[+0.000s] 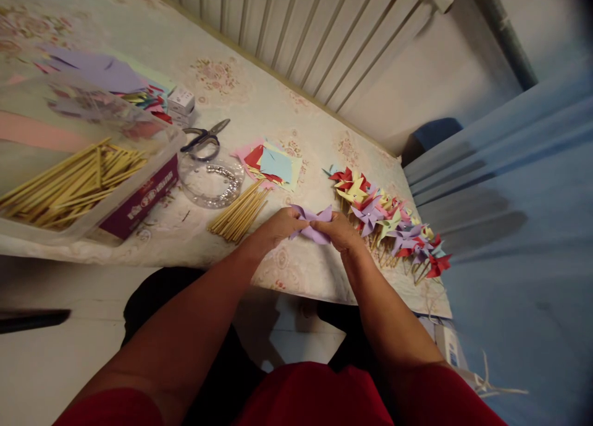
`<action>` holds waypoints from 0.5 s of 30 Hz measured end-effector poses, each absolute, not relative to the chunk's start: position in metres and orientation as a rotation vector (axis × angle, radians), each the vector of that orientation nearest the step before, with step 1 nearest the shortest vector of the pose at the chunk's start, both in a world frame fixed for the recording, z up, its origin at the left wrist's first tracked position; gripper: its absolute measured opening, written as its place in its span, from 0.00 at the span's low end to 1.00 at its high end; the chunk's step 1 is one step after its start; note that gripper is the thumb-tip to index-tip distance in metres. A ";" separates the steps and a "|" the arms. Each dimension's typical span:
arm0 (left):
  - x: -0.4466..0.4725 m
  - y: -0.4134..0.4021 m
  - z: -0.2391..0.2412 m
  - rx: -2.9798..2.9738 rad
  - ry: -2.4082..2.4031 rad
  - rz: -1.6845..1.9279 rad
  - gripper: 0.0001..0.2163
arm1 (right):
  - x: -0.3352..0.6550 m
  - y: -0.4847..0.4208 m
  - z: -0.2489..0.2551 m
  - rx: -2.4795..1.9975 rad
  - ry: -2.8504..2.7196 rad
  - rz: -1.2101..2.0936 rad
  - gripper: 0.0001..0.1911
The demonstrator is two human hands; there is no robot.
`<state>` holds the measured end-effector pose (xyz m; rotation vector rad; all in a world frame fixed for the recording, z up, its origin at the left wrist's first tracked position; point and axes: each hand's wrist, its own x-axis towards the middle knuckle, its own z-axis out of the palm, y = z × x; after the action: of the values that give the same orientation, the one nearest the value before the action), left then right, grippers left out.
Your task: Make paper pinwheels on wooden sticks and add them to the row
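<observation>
Both my hands meet over the table's near edge, closed on a piece of purple paper (pixel 313 225) folded into pinwheel blades. My left hand (pixel 279 225) pinches its left side and my right hand (pixel 341 231) grips its right side. A small bundle of wooden sticks (pixel 239 215) lies just left of my left hand. A row of finished paper pinwheels (pixel 389 221) in red, yellow, purple and green lies just right of my right hand.
A clear plastic tub (pixel 152 143) at the left holds many wooden sticks (pixel 69 185). Scissors (pixel 205 137), a round clear dish with pins (pixel 212 180), a stack of coloured paper squares (pixel 272 164), a small white box (pixel 180 100) and purple sheets (pixel 99 70) lie farther back. A radiator (pixel 315 37) runs behind the table; blue fabric (pixel 519 228) lies at the right.
</observation>
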<state>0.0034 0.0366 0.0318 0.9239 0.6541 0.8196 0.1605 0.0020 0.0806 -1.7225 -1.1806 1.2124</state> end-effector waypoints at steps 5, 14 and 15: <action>0.001 0.035 0.033 0.945 0.662 0.784 0.04 | 0.162 0.001 0.078 -1.741 -1.245 1.181 0.10; -0.002 0.034 0.035 0.487 0.452 0.853 0.14 | 0.150 0.007 0.072 -1.596 -0.964 1.039 0.11; 0.000 0.034 0.035 0.429 0.444 0.866 0.14 | 0.147 0.008 0.070 -1.578 -0.934 1.001 0.11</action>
<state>0.0000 0.0342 0.0350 0.4292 0.4440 0.8662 0.1472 0.0083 0.0697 -1.5781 -0.9335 1.0010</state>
